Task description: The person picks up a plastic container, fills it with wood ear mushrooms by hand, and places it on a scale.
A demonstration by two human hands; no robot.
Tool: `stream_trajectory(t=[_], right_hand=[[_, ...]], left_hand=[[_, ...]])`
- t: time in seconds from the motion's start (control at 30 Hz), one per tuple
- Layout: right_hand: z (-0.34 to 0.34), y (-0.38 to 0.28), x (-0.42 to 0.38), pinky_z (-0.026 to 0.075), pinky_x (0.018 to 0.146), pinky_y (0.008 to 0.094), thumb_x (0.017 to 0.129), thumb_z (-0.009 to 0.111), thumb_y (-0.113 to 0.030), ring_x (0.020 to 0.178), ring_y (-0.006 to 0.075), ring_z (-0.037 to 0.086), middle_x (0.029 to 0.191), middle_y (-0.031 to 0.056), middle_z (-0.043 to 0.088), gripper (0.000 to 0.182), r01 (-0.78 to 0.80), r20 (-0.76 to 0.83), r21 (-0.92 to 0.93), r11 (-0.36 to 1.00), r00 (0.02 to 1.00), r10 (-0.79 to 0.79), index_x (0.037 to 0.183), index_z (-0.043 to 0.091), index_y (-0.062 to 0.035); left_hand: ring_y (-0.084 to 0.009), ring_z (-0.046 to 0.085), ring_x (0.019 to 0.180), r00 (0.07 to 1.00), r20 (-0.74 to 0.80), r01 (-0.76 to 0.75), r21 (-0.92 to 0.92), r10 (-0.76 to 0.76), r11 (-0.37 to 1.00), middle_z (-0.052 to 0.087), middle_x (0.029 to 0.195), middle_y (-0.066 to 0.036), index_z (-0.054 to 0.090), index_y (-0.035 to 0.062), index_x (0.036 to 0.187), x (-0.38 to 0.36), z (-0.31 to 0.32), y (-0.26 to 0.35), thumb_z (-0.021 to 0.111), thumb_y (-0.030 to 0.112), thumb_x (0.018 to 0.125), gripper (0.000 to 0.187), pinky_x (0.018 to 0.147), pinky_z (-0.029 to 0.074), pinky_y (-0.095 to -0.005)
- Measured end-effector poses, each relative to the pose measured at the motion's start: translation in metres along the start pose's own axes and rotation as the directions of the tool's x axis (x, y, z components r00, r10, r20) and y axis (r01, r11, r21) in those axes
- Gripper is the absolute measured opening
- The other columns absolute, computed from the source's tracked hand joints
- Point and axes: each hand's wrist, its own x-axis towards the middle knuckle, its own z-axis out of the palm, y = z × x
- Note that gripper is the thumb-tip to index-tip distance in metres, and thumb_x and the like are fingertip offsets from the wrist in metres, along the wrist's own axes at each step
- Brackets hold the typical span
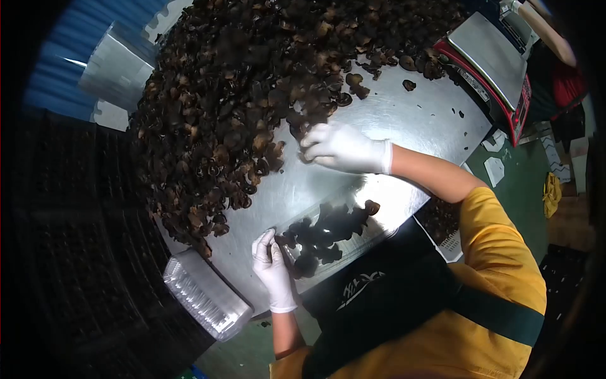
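Note:
My right hand [347,149], in a white glove, is at the near edge of a large heap of dark brown wood ear mushrooms [221,107]. Its fingers are curled, and whatever they grip is hidden. On the metal table [262,196] close to my body lies a shallow clear plastic tray [372,237] with a loose layer of wood ear mushrooms [331,227] in it. At the tray's left end, my gloved left hand [274,271] has its thumb and fingers closed on the edge.
A stack of clear plastic trays [207,295] sits at the table's left corner. To the far right is a red scale [486,63] with a metal plate. Dark crates [69,234] stand at left. Another person's arm [548,31] shows beyond the scale.

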Motion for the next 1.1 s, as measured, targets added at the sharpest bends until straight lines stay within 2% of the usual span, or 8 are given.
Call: stream_trajectory(t=[0.13,0.23,0.33,0.43,0.6,0.8,0.93,1.1], right_hand=[[-0.046,0.006,-0.031,0.054,0.078,0.0387,0.083,0.061,-0.016,0.082,0.0288,0.066,0.099,0.0093,0.067,0.015,-0.28,-0.124,0.043,0.959,0.951,0.284,0.093,0.071,-0.0092],[-0.084,0.05,-0.043,0.05,0.087,0.0425,0.084,0.064,-0.022,0.103,0.0305,0.061,0.114,0.0114,0.064,0.024,-0.438,-0.443,-0.257,0.862,0.846,0.297,0.105,0.069,-0.011],[-0.091,0.122,-0.079,0.035,0.103,0.056,0.086,0.065,-0.037,0.133,0.038,0.039,0.141,0.0175,0.047,0.051,-0.826,-0.72,-0.432,0.362,0.558,0.414,0.13,0.056,-0.0153],[-0.076,0.131,-0.089,0.027,0.106,0.0622,0.086,0.064,-0.044,0.138,0.041,0.03,0.148,0.0202,0.038,0.06,-0.845,-0.634,-0.428,0.32,0.533,0.56,0.138,0.049,-0.0171],[-0.063,0.039,-0.052,0.043,0.104,0.0397,0.088,0.066,-0.026,0.123,0.0353,0.051,0.137,0.016,0.052,0.042,-0.436,-0.264,0.05,0.898,0.862,0.433,0.128,0.059,-0.0126],[-0.037,-0.012,0.015,0.052,0.081,0.0392,0.079,0.062,-0.011,0.089,0.0314,0.065,0.089,0.009,0.069,0.021,-0.217,-0.125,-0.026,0.976,0.969,0.212,0.097,0.073,-0.009],[0.047,-0.011,0.06,0.054,0.072,0.0377,0.076,0.063,-0.015,0.083,0.0285,0.068,0.087,0.0116,0.069,0.018,-0.041,0.079,-0.488,0.872,0.993,0.091,0.087,0.073,-0.0063],[0.028,-0.035,0.053,0.05,0.078,0.0396,0.076,0.063,-0.015,0.093,0.0272,0.063,0.101,0.0101,0.064,0.008,-0.165,0.153,-0.356,0.92,0.961,0.232,0.078,0.07,-0.0122]], left_hand=[[-0.0116,0.059,0.095,0.999,-0.002,0.034,-0.064,-0.035,0.997,0.059,0.105,-0.004,0.066,-0.0016,0.108,0.006,0.005,0.004,0.053,-0.012,0.092,0.023,0.088,0.046,-0.0244],[-0.0162,0.061,0.098,0.997,0.04,0.065,-0.04,-0.064,0.997,0.062,0.11,-0.008,0.067,-0.0003,0.107,0.009,-0.002,0.005,0.055,-0.01,0.09,0.024,0.09,0.049,-0.0278],[-0.0161,0.061,0.098,0.997,0.073,-0.012,0.1,0.005,0.995,0.062,0.108,-0.008,0.068,0.0004,0.108,0.012,-0.007,0.004,0.056,-0.01,0.09,0.024,0.088,0.049,-0.0271],[-0.0161,0.06,0.097,0.999,0.036,-0.017,0.019,0.016,1.0,0.063,0.105,-0.008,0.067,0.0001,0.108,0.014,-0.007,0.002,0.057,-0.01,0.088,0.025,0.088,0.048,-0.0265],[-0.0147,0.06,0.091,0.989,0.045,-0.148,0.223,0.141,0.964,0.061,0.1,-0.007,0.066,-0.0009,0.109,0.032,-0.013,0.021,0.058,-0.01,0.087,0.025,0.084,0.048,-0.0257],[-0.0181,0.063,0.083,0.989,0.149,-0.088,0.436,0.024,0.895,0.061,0.094,-0.008,0.067,0.0003,0.106,0.066,0.001,0.027,0.072,0.001,0.08,0.027,0.079,0.051,-0.0298],[-0.0265,0.065,0.08,0.971,0.22,-0.2,0.508,0.099,0.838,0.062,0.091,-0.012,0.067,0.0014,0.096,0.085,0.008,0.013,0.075,0.007,0.076,0.023,0.074,0.052,-0.0343],[-0.0222,0.064,0.083,0.965,0.253,-0.184,0.45,0.073,0.874,0.063,0.09,-0.01,0.068,0.0,0.094,0.087,0.003,0.017,0.072,-0.002,0.074,0.02,0.078,0.051,-0.0306]])
